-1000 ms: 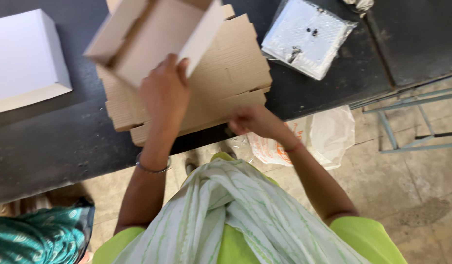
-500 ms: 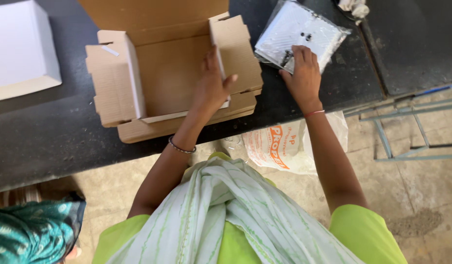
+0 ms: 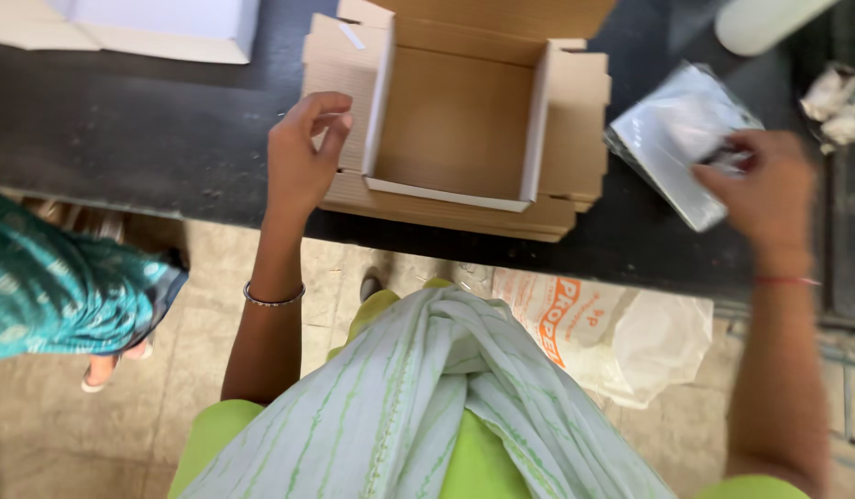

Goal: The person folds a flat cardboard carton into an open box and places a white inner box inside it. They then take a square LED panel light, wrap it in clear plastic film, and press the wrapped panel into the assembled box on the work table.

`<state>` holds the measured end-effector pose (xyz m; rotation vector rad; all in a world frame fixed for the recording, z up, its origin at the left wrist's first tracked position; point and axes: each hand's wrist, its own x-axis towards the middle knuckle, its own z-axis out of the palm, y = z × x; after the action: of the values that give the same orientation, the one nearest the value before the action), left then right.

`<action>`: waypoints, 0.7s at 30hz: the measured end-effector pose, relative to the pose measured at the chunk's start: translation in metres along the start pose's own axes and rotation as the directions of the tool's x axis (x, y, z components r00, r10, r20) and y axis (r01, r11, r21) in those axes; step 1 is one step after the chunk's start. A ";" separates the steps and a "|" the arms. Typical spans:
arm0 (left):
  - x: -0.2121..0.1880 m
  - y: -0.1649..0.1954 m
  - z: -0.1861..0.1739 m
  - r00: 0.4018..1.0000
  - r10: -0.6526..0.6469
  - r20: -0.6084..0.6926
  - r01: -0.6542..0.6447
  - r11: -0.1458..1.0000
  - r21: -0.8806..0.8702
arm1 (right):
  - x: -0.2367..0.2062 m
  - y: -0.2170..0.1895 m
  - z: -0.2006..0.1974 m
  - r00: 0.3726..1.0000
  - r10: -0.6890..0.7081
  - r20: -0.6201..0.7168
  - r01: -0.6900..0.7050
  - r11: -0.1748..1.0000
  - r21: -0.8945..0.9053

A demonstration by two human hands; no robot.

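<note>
Left hand: the left hand (image 3: 303, 152) rests at the left flap of the cardboard box (image 3: 460, 115), its fingers (image 3: 327, 125) loosely curled and a little apart, thumb touching the flap's edge; they clamp on nothing.
Right hand: the right hand (image 3: 767, 189) is blurred; its fingers seem pinched together on the near corner of the clear plastic packet (image 3: 681, 139), though the blur leaves the grip uncertain.
Box: it sits on the dark surface (image 3: 141, 139) at 12 o'clock from the person, open at the top, side walls upright, inside bare, standing on a stack of flat cardboard sheets (image 3: 446, 208).
Packet: it lies at 2 o'clock, just beside the box's right wall, flat and shiny, with something pale inside.
Progress: judged from how things lie, the box is shaped and standing, but nothing is in it and its top is not closed; the packet is outside it.
Other packages: a white box (image 3: 159, 28) at 10 o'clock; a white sack (image 3: 621, 333) with orange print on the floor at 4 o'clock; crumpled white scraps (image 3: 838, 106) at 3 o'clock.
Nearby: a teal patterned sleeve (image 3: 62, 291) of another person at 8 o'clock.
</note>
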<state>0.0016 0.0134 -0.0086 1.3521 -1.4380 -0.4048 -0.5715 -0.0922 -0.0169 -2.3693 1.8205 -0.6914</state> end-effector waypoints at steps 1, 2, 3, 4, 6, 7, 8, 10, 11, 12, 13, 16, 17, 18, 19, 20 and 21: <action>-0.001 -0.002 -0.009 0.999 -0.035 -0.024 0.035 0.999 -0.001 | 0.009 0.003 -0.015 1.000 0.027 0.003 -0.028 0.998 0.064; -0.002 -0.004 -0.017 0.996 -0.069 -0.048 0.069 0.998 -0.004 | 0.017 0.001 -0.028 0.999 0.053 0.011 -0.054 0.990 0.129; -0.002 -0.007 -0.024 0.992 -0.102 -0.071 0.102 0.995 -0.009 | 0.023 -0.004 -0.041 0.998 0.054 0.025 -0.058 0.984 0.171; 0.000 -0.011 -0.027 0.992 -0.084 -0.096 0.088 0.995 0.047 | 0.029 -0.015 -0.050 0.998 0.046 0.040 -0.053 0.978 0.201; 0.007 -0.022 -0.028 0.989 -0.048 -0.137 0.069 0.985 0.156 | 0.034 -0.044 -0.073 0.999 0.004 0.054 -0.017 0.971 0.237; 0.014 -0.030 -0.024 0.993 -0.036 -0.114 0.057 0.982 0.181 | 0.034 -0.063 -0.084 0.998 -0.027 0.052 0.014 0.968 0.250; 0.022 -0.039 -0.018 0.996 -0.025 -0.088 0.042 0.978 0.205 | 0.033 -0.085 -0.094 0.997 -0.064 0.048 0.050 0.964 0.261; 0.047 -0.061 -0.001 0.992 0.112 -0.056 -0.088 0.944 0.317 | 0.031 -0.132 -0.109 0.989 -0.147 0.034 0.131 0.950 0.283; 0.060 -0.071 0.009 0.971 0.236 -0.038 -0.201 0.892 0.404 | 0.029 -0.156 -0.114 0.983 -0.183 0.026 0.168 0.941 0.294; 0.074 -0.082 0.018 0.956 0.294 0.003 -0.267 0.864 0.427 | 0.028 -0.179 -0.115 0.973 -0.232 0.019 0.215 0.927 0.306; 0.087 -0.092 0.026 0.935 0.352 0.047 -0.335 0.831 0.445 | 0.026 -0.201 -0.114 0.959 -0.282 0.014 0.263 0.910 0.321; 0.120 -0.114 0.041 0.899 0.406 0.166 -0.430 0.744 0.511 | 0.027 -0.254 -0.096 0.905 -0.424 0.029 0.387 0.849 0.360; 0.127 -0.117 0.045 0.891 0.405 0.202 -0.448 0.717 0.534 | 0.028 -0.268 -0.081 0.881 -0.471 0.041 0.425 0.827 0.367; 0.130 -0.120 0.046 0.918 0.322 0.230 -0.396 0.744 0.539 | 0.031 -0.280 -0.065 0.852 -0.524 0.027 0.478 0.796 0.373; 0.134 -0.122 0.044 0.936 0.238 0.258 -0.345 0.764 0.546 | 0.031 -0.289 -0.048 0.835 -0.548 0.043 0.497 0.787 0.365; 0.137 -0.122 0.042 0.946 0.152 0.287 -0.294 0.778 0.556 | 0.032 -0.296 -0.031 0.819 -0.571 0.058 0.516 0.778 0.359; 0.139 -0.122 0.039 0.940 0.181 0.289 -0.318 0.773 0.549 | 0.032 -0.299 -0.018 0.802 -0.594 0.064 0.547 0.773 0.320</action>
<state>0.0598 -0.1590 -0.0592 1.5988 -2.0152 0.0974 -0.3036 -0.0305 0.1056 -2.6718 0.8325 -0.7156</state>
